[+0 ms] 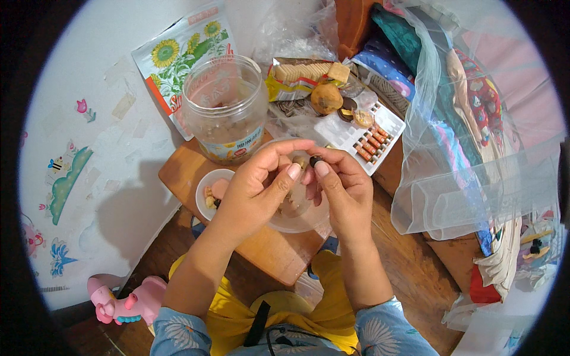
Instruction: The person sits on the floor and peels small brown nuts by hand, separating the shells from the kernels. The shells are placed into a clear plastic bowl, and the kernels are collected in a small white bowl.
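Observation:
My left hand [262, 178] pinches a small, pale brown, rounded piece [299, 161] between thumb and index finger. Close beside it, a small dark, round piece [315, 160] sits between the thumb and fingers of my right hand [343, 189]. What these two pieces are is too small to tell. Both hands are above a translucent plastic bowl [307, 224], which has small bits in it and is partly hidden by my fingers. Left of my left hand, a small white bowl [201, 196] holds pinkish, yellowish and dark pieces. Both bowls rest on a small wooden stool or table [276, 262].
A clear plastic jar [222, 111] stands behind the bowls, before a sunflower-seed bag [187, 53]. Further right are opened biscuits [296, 73], a round brown fruit [326, 99] and a white tray [392, 129] with several small vials. Mosquito netting [423, 191] hangs right; a pink toy [140, 298] lies left.

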The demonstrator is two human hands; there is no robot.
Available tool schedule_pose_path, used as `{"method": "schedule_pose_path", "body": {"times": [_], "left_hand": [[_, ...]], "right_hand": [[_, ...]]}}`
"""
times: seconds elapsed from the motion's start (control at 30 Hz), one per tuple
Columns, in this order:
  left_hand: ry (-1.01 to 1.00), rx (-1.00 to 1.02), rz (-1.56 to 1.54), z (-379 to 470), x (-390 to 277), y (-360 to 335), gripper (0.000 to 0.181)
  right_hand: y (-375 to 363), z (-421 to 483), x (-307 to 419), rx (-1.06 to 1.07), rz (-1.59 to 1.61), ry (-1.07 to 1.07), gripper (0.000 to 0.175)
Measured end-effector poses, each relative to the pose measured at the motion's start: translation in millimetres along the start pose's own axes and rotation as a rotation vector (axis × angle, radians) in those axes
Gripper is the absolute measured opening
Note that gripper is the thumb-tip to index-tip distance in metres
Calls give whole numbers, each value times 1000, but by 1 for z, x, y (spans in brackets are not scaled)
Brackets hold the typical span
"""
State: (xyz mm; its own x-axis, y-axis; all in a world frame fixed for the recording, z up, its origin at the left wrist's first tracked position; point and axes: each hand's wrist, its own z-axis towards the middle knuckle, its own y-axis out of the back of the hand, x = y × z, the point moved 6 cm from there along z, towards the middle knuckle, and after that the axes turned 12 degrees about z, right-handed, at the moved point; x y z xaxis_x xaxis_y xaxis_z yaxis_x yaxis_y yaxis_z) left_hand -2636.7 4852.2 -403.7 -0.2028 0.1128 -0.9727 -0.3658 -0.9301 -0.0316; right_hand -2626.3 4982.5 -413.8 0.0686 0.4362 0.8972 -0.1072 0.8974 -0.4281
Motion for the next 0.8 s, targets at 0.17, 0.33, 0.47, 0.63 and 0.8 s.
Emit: {"method": "schedule_pose_path", "body": {"times": [0.17, 0.33, 0.47, 0.63, 0.8], "left_hand": [[70, -61, 79, -1, 12, 5, 27], [-19, -146, 116, -4, 11, 6, 16], [-203, -183, 449, -5, -15, 7, 9], [-182, -187, 413, -9, -18, 6, 9], [-97, -208, 444, -11, -19, 8, 9]], "right_hand": [[2, 0, 15, 94, -314, 166, 30], [-8, -6, 12, 105, -168, 122, 24], [-6, -9, 13, 32, -199, 203, 19], [-10, -9, 14, 73, 21, 29, 20], [-3, -2, 8, 180, 147, -22, 21]]}}
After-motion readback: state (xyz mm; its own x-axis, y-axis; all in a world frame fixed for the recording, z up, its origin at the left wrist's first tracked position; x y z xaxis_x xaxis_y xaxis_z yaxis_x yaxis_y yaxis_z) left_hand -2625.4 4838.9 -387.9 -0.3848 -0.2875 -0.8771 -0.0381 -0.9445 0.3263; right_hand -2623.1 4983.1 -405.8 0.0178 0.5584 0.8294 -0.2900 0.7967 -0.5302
